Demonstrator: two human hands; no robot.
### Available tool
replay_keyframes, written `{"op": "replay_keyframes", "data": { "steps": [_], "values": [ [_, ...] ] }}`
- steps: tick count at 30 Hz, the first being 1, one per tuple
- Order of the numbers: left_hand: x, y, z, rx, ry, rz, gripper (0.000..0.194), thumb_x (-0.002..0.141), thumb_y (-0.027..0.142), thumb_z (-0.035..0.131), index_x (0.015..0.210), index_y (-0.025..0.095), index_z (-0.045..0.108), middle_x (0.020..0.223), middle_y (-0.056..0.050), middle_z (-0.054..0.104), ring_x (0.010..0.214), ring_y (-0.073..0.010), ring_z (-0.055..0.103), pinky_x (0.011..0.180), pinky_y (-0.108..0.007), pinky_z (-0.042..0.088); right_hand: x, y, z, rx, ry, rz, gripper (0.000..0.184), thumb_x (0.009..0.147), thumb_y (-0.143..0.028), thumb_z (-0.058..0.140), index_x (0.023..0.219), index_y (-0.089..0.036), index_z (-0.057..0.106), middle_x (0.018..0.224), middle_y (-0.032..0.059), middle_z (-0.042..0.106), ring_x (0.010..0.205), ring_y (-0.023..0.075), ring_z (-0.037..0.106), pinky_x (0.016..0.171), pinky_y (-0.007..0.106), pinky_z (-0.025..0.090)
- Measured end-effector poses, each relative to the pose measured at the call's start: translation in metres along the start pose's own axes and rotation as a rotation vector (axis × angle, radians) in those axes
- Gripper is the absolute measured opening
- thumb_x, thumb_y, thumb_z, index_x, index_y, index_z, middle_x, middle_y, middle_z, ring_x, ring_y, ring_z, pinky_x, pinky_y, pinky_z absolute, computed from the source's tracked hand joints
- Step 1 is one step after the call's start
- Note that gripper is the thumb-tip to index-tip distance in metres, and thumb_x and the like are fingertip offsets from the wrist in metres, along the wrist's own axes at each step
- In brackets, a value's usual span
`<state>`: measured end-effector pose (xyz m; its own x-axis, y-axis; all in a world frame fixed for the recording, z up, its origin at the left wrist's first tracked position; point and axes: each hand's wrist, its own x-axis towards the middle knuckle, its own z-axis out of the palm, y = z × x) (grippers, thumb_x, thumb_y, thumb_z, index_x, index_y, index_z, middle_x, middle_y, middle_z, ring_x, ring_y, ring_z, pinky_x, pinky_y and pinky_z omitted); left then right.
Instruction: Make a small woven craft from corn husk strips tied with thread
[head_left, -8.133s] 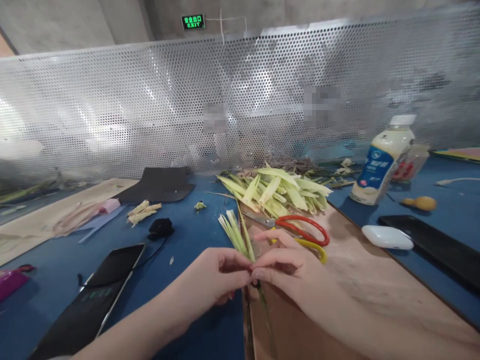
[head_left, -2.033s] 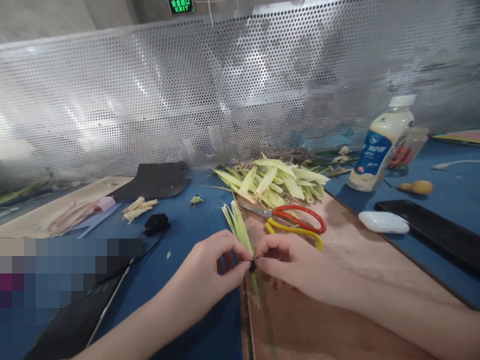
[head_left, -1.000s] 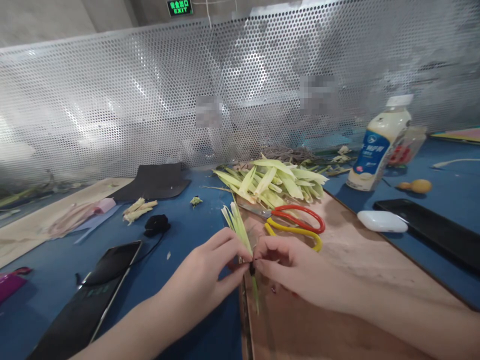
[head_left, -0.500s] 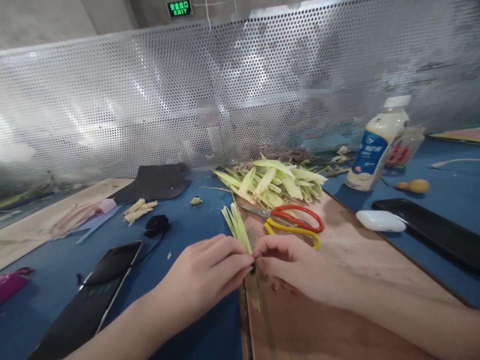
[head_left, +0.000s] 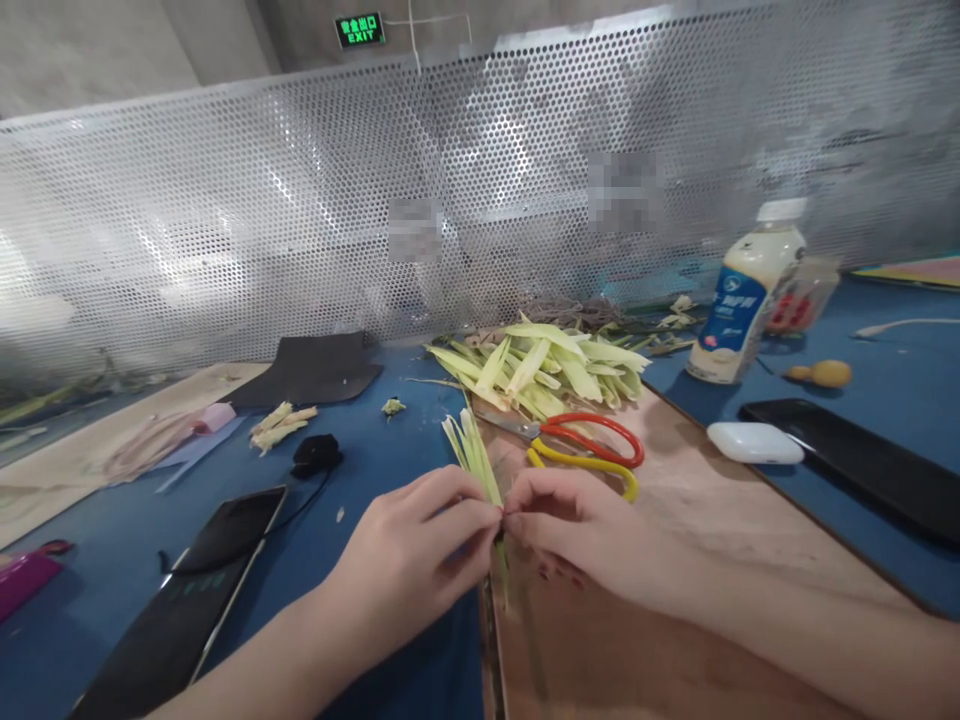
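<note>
My left hand (head_left: 427, 535) is closed, its fingertips pinching a narrow bundle of pale green corn husk strips (head_left: 476, 450). The strips fan out above my fingers, and their thin tail shows below. Against the bundle's other side, my right hand (head_left: 574, 520) is closed too, thumb and forefinger pressed together. Something small and dark shows between the two hands; my fingertips hide what it is. Just beyond my right hand lie scissors (head_left: 589, 432) with one red and one yellow handle. Behind them a pile of corn husks (head_left: 547, 360) covers the far end of the wooden board (head_left: 720, 500).
To the left are a phone (head_left: 180, 610), a black cord bundle (head_left: 316, 455), husk scraps (head_left: 281, 428) and a dark sheet (head_left: 315, 368). Rightward stand a bottle (head_left: 742, 300), a white earphone case (head_left: 755, 442) and a black phone (head_left: 847, 465). A perforated metal screen (head_left: 300, 230) rises behind.
The view has shifted slightly, and both hands sit a touch further left in the picture. Their pinch at the husk bundle looks much the same.
</note>
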<state>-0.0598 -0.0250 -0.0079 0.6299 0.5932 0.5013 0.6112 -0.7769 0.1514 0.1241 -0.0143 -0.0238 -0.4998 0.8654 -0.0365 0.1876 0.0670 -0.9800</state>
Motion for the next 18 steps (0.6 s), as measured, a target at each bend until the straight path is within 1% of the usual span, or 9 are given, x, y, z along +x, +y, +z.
{"op": "replay_keyframes", "data": {
  "steps": [3, 5, 7, 12, 18],
  "values": [
    [0.0031, 0.0045, -0.0015, -0.183, 0.012, -0.123, 0.014, 0.078, 0.011, 0.047, 0.079, 0.018, 0.060, 0.080, -0.002, 0.055, 0.064, -0.0077, 0.053, 0.056, -0.017, 0.044, -0.0002, -0.0006, -0.0003, 0.038, 0.005, -0.008, 0.006, 0.076, -0.021, 0.049, 0.072, -0.017, 0.052, 0.048, -0.0059, 0.043, 0.042, 0.0062, 0.039, 0.039, 0.016, 0.030],
    [0.0047, 0.0062, -0.0019, -0.263, 0.027, -0.198, 0.014, 0.076, 0.010, 0.048, 0.077, 0.017, 0.059, 0.080, -0.002, 0.054, 0.060, -0.0066, 0.051, 0.050, -0.016, 0.042, -0.0002, -0.0028, -0.0003, 0.078, 0.009, -0.016, 0.006, 0.074, -0.020, 0.050, 0.069, -0.017, 0.051, 0.047, -0.0064, 0.042, 0.041, 0.0058, 0.039, 0.039, 0.016, 0.030],
    [0.0058, 0.0068, -0.0020, -0.314, 0.037, -0.248, 0.013, 0.075, 0.010, 0.048, 0.076, 0.017, 0.059, 0.079, -0.001, 0.053, 0.058, -0.0063, 0.050, 0.049, -0.017, 0.041, -0.0005, -0.0052, -0.0003, 0.124, 0.017, -0.027, 0.006, 0.071, -0.020, 0.052, 0.067, -0.016, 0.051, 0.048, -0.0066, 0.042, 0.041, 0.0055, 0.039, 0.038, 0.017, 0.030],
    [0.0066, 0.0064, -0.0025, -0.388, 0.011, -0.321, 0.012, 0.075, 0.010, 0.047, 0.073, 0.017, 0.057, 0.078, 0.000, 0.052, 0.057, -0.0065, 0.049, 0.050, -0.018, 0.041, -0.0015, -0.0069, -0.0009, 0.199, 0.005, -0.035, 0.012, 0.069, -0.026, 0.056, 0.065, -0.016, 0.051, 0.048, -0.0063, 0.043, 0.041, 0.0059, 0.040, 0.038, 0.018, 0.031],
    [0.0066, 0.0056, -0.0049, -0.431, -0.005, -0.385, 0.010, 0.076, 0.012, 0.047, 0.073, 0.018, 0.055, 0.077, 0.001, 0.051, 0.059, -0.0074, 0.049, 0.052, -0.019, 0.041, -0.0001, -0.0067, -0.0019, 0.243, 0.035, 0.018, 0.019, 0.066, -0.032, 0.061, 0.063, -0.017, 0.050, 0.046, -0.0070, 0.042, 0.038, 0.0050, 0.038, 0.036, 0.017, 0.028]
  ]
}}
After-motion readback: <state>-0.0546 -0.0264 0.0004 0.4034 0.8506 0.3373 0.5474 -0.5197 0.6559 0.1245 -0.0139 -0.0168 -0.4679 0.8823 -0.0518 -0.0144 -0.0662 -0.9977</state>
